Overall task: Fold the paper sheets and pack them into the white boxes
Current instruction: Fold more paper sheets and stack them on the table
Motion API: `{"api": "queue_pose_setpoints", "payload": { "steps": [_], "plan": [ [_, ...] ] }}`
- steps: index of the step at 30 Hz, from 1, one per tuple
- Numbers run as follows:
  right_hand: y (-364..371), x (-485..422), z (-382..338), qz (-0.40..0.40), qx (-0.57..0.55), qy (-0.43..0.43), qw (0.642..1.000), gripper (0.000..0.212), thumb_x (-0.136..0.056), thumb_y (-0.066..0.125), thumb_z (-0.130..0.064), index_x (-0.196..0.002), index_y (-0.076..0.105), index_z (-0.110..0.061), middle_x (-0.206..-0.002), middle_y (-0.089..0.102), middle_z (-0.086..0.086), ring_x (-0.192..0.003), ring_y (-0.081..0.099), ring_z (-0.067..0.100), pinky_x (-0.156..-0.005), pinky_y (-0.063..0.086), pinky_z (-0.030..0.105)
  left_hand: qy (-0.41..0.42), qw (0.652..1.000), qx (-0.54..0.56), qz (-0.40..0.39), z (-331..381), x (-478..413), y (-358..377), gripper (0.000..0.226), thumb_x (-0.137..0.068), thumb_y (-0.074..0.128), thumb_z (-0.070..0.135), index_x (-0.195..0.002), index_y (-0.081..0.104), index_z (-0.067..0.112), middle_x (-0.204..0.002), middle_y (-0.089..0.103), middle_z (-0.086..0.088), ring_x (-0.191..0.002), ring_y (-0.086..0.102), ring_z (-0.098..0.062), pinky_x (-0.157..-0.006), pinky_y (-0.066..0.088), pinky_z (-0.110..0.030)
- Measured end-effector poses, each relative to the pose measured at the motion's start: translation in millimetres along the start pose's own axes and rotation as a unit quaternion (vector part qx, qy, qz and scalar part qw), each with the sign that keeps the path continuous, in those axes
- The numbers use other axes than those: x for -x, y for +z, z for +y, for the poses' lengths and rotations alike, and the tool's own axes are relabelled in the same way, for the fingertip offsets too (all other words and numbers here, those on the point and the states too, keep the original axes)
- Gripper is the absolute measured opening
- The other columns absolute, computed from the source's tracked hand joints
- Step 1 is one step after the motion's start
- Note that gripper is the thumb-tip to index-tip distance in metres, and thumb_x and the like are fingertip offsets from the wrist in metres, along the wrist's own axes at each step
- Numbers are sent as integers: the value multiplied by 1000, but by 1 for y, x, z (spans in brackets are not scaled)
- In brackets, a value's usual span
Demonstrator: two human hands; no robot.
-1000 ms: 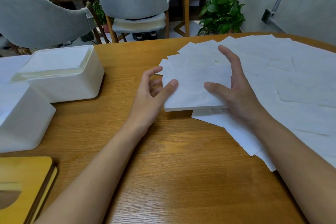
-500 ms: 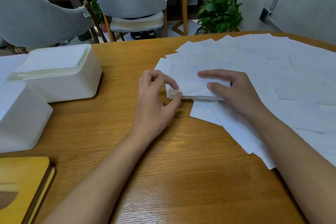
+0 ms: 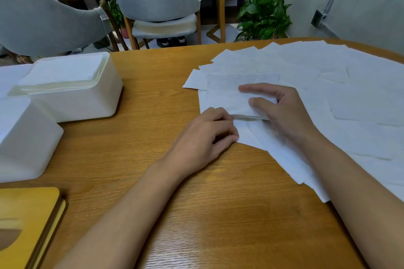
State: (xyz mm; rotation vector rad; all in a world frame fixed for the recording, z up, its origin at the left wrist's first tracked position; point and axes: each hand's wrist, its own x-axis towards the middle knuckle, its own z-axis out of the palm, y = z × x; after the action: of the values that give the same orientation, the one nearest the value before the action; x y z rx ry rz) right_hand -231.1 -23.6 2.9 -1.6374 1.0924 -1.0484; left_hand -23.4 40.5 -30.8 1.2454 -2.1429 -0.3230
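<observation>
The folded paper sheet (image 3: 231, 96) lies flat on the spread of loose paper sheets (image 3: 328, 94) that fans over the right half of the desk (image 3: 153, 159), its near edge a doubled fold facing the person. To the left of the folded sheet the desk is bare wood as far as the two white boxes (image 3: 72, 94), which sit well apart from it at the left edge; nearer than the folded sheet the wood is also clear between the forearms. The right hand (image 3: 282, 113) rests on the folded sheet's right end, thumb and forefinger clamped on that corner. The left hand (image 3: 207, 135) lies at its near left corner, fingers curled together on the edge of the loose sheets; whether its grip pinches any paper I cannot tell. Half a second ago the sheet was raised and bunched between both hands; now it is pressed flat. One folded sheet, two boxes, two hands; the loose sheets overlap too much to count. A yellow wooden lid (image 3: 26, 220) sits nearer than the boxes.
</observation>
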Motion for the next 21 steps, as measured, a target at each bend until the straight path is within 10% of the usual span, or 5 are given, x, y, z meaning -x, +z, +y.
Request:
{"api": "queue_pose_setpoints", "payload": {
  "steps": [5, 21],
  "plan": [
    [1, -1, 1, -5, 20, 0, 1000, 30, -98, 67, -11, -113, 81, -33, -122, 73, -23, -120, 59, -11, -99, 42, 9, -16, 999, 31, -34, -3, 2, 0, 35, -96, 75, 41, -125, 74, 21, -120, 66, 10, -112, 61, -13, -94, 51, -39],
    [4, 1, -4, -22, 7, 1, 1000, 21, -100, 66, -23, -113, 81, -31, -122, 74, -22, -122, 59, -8, -113, 42, 28, -12, 995, 59, 78, 3, -2, -16, 2, -99, 70, 12, -99, 71, 14, -91, 68, 10, -83, 62, -8, -75, 44, -20]
  ]
}}
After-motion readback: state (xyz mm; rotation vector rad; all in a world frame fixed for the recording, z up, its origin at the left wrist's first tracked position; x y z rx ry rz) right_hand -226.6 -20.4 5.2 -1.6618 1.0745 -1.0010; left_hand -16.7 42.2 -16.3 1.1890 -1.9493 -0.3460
